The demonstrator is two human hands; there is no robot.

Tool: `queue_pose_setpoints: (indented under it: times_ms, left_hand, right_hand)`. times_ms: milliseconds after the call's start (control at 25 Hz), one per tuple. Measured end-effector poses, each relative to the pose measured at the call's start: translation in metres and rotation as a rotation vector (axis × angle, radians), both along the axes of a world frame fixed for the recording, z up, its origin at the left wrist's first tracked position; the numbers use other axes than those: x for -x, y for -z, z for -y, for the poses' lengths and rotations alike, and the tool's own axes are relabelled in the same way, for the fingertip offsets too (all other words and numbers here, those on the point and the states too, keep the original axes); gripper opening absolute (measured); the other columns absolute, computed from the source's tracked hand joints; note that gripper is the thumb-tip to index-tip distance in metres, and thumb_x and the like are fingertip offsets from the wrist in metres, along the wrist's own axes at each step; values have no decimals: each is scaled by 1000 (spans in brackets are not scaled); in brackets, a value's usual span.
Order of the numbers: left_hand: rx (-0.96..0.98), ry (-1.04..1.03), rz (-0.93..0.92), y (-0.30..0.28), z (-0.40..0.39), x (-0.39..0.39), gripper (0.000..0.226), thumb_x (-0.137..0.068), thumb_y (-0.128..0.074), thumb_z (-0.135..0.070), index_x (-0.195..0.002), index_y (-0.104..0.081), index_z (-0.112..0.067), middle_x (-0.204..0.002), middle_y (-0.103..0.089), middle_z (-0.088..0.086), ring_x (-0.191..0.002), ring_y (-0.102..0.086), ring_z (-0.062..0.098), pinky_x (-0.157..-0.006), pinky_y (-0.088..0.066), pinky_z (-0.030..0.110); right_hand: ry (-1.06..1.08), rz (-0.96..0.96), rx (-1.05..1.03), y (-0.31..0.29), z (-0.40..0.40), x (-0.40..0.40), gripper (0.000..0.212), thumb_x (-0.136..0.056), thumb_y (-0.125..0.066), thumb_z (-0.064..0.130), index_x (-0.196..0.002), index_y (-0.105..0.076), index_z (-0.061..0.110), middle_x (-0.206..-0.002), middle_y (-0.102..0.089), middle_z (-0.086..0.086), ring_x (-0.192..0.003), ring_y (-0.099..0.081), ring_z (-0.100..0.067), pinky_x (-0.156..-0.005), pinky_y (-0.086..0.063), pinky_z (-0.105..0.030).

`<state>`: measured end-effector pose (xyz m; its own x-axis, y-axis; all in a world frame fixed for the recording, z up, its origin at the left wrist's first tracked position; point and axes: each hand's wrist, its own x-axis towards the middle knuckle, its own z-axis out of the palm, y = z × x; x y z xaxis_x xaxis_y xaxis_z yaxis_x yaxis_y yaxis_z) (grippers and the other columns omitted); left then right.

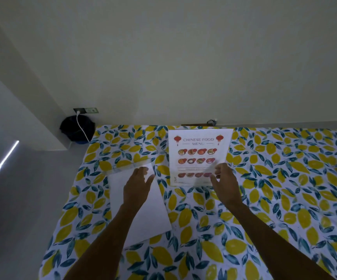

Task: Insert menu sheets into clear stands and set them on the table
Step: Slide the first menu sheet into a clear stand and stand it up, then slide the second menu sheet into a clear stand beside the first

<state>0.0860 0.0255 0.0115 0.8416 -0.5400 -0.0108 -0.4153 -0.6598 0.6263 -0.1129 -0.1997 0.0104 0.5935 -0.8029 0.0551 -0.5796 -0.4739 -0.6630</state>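
A clear stand holding a "Chinese Food Menu" sheet stands upright near the table's far edge. My right hand hovers at its lower right corner, fingers spread, thumb close to the sheet's edge; whether it touches is unclear. A blank white sheet lies flat on the lemon-print tablecloth at the left. A second clear stand lies at that sheet's far end. My left hand is over the white sheet, fingers apart, fingertips near the empty stand.
A black bin stands on the floor past the table's far left corner, with a white cable running to a wall socket. A small dark object sits behind the table. Something green shows at the right edge.
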Motion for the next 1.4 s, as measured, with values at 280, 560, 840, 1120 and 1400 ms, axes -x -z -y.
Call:
queue_pose_setpoints:
  times_ms: [280,560,840,1120,1400]
  left_hand:
    - [-86,-50,-108,46,-114,-39,35,-91,-57,-45,-116,-58,-20,-113,-62,2,-97,-63,24,-84,-54,40]
    - [-111,12,-220,76,-170,-53,23,-94,-53,-31,-100,-56,-9,-101,-54,4,-95,-58,29,-72,-45,37]
    - [-52,-87,-312,82,-161,-32,38,-90,-60,-35,-120,-53,-12,-116,-62,12,-108,-58,29,-86,-44,34]
    - [-93,-53,-216,73,-183,-43,24,-96,-41,-11,-96,-63,-1,-90,-69,23,-77,-63,36,-65,-44,37]
    - [56,148,-247,38,-228,-6,25,-94,-56,-5,-112,-70,-14,-99,-71,9,-91,-66,20,-75,-51,24]
  right_hand:
    - [-147,-108,-6,32,-105,-61,36,-90,-60,22,-123,-50,12,-105,-62,-10,-93,-62,-27,-76,-51,-38]
    - [-143,-354,-132,67,-172,-105,42,-85,-63,24,-118,-42,8,-105,-55,-19,-98,-57,-40,-78,-50,-49]
    - [53,-316,-298,76,-192,-108,51,-79,-60,14,-125,-40,8,-111,-56,-24,-100,-58,-44,-81,-48,-47]
    - [-40,-271,-333,61,-199,-66,31,-97,-38,26,-122,-57,22,-102,-68,-9,-87,-61,-28,-66,-41,-30]
    - [-173,-164,-380,44,-217,-7,32,-89,-61,13,-118,-68,25,-121,-70,-1,-106,-67,-20,-90,-56,-39]
